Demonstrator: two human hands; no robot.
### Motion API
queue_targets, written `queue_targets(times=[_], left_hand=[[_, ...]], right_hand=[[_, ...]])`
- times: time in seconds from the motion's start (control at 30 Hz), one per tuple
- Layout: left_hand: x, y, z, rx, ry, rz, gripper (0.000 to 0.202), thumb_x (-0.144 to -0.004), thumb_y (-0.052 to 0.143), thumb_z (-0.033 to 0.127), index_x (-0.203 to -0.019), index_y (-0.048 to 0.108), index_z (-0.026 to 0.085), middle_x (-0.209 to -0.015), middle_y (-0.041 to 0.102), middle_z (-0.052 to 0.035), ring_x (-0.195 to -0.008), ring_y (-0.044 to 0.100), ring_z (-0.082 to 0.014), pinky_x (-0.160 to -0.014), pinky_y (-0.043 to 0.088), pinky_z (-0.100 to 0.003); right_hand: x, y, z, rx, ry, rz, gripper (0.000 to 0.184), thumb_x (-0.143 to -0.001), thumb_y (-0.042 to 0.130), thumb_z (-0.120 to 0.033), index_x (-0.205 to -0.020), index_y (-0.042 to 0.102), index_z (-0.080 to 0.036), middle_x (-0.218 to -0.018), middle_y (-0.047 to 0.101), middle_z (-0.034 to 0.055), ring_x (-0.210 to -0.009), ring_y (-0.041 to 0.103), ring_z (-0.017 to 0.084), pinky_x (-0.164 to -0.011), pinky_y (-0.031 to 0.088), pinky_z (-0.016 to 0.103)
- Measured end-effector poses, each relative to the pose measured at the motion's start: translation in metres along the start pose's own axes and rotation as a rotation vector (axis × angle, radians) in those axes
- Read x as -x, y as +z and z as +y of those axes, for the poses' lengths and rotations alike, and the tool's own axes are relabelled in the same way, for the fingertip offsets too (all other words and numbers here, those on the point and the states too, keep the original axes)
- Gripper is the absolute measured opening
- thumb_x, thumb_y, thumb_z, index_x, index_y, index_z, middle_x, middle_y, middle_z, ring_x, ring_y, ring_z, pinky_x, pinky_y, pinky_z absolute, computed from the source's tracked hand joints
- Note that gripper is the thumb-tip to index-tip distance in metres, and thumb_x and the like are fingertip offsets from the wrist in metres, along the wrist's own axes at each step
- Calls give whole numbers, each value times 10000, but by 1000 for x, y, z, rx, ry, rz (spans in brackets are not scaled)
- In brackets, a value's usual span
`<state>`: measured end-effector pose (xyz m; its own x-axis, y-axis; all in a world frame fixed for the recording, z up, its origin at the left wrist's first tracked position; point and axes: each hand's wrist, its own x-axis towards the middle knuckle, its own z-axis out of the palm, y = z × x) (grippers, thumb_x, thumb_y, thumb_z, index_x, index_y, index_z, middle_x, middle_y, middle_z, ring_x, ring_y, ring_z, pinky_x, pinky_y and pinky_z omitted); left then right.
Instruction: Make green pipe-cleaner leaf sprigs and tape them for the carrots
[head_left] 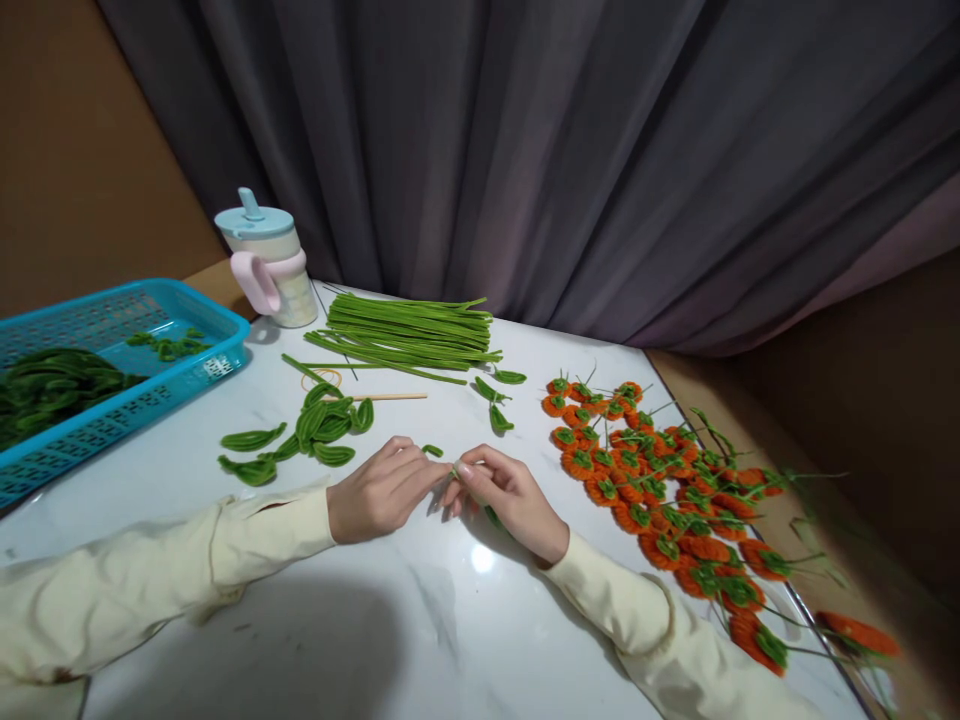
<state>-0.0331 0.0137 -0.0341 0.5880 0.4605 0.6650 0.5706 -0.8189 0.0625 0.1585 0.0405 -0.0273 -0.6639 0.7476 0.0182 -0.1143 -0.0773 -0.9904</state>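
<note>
My left hand (386, 490) and my right hand (517, 502) meet fingertip to fingertip above the middle of the white table. Both are closed in a pinch, and what lies between the fingertips is too small and hidden to make out. A short green fuzzy piece (433, 451) shows just behind the left fingers. Under the right palm a bit of dark green (492, 516) peeks out; whether it is held I cannot tell. Left of the hands lies a loose pile of green pipe-cleaner leaves (319, 425). A few more leaves (499, 415) lie beyond the right hand.
A bundle of green pipe cleaners (409, 332) lies at the back, near a thin wooden stick (390, 397). Many orange pipe-cleaner pieces with green tops (637, 465) cover the right side. A lidded cup (289, 290) and a blue basket (187, 375) stand left.
</note>
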Motion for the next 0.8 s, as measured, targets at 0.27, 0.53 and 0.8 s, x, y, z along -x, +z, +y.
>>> queue_targets(times=[0.27,0.53,0.8], left_hand=[[-5,-1,4,115,-71,12,219,-891,388,50,-1073,496,108,-796,636,-81,-668,519,-160,-673,402,-318],[-2,4,10,287,-288,90,143,-916,419,119,-1015,519,145,-728,601,-39,-683,507,-153,-671,428,-288],[-7,-5,12,647,-674,-109,167,-910,425,265,-936,543,150,-693,637,-17,-649,579,-129,-595,439,-230]], right_hand=[[-2,-2,1,-77,-26,-33,333,-850,589,-482,-819,488,-166,-679,660,48,-587,566,137,-553,389,252],[-1,-2,2,-70,-27,-48,340,-819,626,-478,-814,479,-171,-680,663,41,-666,616,159,-700,453,305],[-1,-6,13,30,-58,-12,320,-845,606,-447,-923,444,-182,-697,671,37,-617,609,149,-630,463,278]])
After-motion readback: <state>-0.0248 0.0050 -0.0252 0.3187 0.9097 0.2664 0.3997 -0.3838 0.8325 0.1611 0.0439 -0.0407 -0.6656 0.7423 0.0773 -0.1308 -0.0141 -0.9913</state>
